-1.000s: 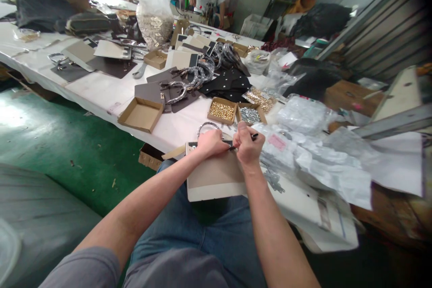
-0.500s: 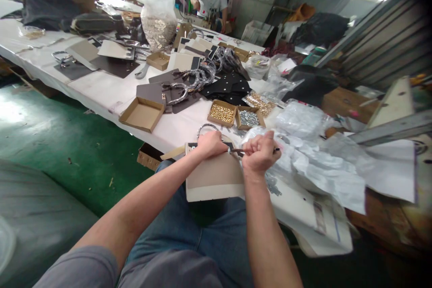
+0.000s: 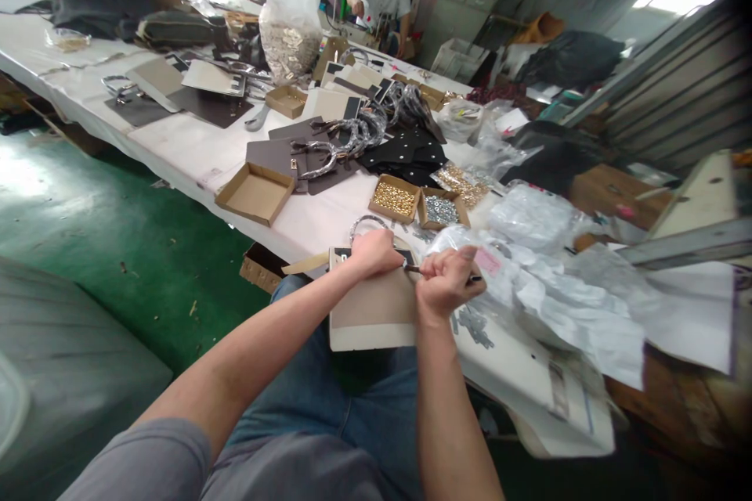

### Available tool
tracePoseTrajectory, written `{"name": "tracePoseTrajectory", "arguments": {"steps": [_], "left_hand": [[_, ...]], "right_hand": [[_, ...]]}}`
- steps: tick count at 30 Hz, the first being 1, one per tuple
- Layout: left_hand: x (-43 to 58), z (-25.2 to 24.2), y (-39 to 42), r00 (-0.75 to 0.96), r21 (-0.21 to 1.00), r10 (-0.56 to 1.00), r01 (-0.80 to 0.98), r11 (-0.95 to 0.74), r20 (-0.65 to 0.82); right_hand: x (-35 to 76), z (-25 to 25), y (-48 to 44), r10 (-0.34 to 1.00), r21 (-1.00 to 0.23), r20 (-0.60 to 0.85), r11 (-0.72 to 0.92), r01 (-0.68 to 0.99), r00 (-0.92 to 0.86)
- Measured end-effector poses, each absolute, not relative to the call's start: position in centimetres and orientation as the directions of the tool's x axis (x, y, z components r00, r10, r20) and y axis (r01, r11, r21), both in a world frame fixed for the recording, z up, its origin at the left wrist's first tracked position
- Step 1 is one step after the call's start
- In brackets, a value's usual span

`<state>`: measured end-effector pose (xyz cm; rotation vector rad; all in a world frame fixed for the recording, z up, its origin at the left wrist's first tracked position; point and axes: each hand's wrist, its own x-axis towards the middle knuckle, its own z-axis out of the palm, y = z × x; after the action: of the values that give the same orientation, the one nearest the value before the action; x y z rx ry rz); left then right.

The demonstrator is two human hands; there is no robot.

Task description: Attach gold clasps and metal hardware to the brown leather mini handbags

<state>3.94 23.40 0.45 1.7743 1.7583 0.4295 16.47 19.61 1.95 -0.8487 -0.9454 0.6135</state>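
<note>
A beige panel point(image 3: 371, 307) with a pale lower band and a dark top edge lies across my lap at the table's edge. My left hand point(image 3: 376, 252) is closed over its upper edge, gripping it. Beyond that hand curves a plastic-wrapped loop handle point(image 3: 367, 221). My right hand point(image 3: 445, 279) makes a fist around a slim dark hand tool point(image 3: 413, 268). The tool's tip meets the panel's top edge close to my left fingers, and its dark end sticks out on the right. Its exact kind is unclear, and the contact point is partly hidden.
Just beyond are a box of gold-coloured pieces point(image 3: 395, 200), a box of silver pieces point(image 3: 440, 209) and a shallow cardboard box point(image 3: 255, 194). Clear plastic bags point(image 3: 529, 211) crowd the right. Wrapped handles point(image 3: 358, 133) lie mid-table. A person point(image 3: 381, 0) sits at the far end.
The view has shifted slightly, moving the table's contents rightward. My right fist has turned a little and the tool now slopes down to the right. Both hands keep their grips.
</note>
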Motion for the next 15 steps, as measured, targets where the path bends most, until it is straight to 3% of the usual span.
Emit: {"name": "tracePoseTrajectory", "arguments": {"steps": [8,12,15], "left_hand": [[3.9,0.4,23.1,0.080,0.608,0.981,0.793,0.043,-0.175],[3.8,0.4,23.0,0.080,0.607,0.982,0.794,0.042,-0.172],[3.9,0.3,23.0,0.069,0.604,0.981,0.795,0.057,-0.183]], "right_hand": [[16.0,1.2,20.9,0.778,-0.856,0.412,0.509,-0.092,0.474],[17.7,2.1,21.5,0.786,-0.809,0.409,0.547,-0.213,0.464],[19.2,3.0,21.1,0.733,-0.759,0.466,0.619,-0.201,0.495]]}}
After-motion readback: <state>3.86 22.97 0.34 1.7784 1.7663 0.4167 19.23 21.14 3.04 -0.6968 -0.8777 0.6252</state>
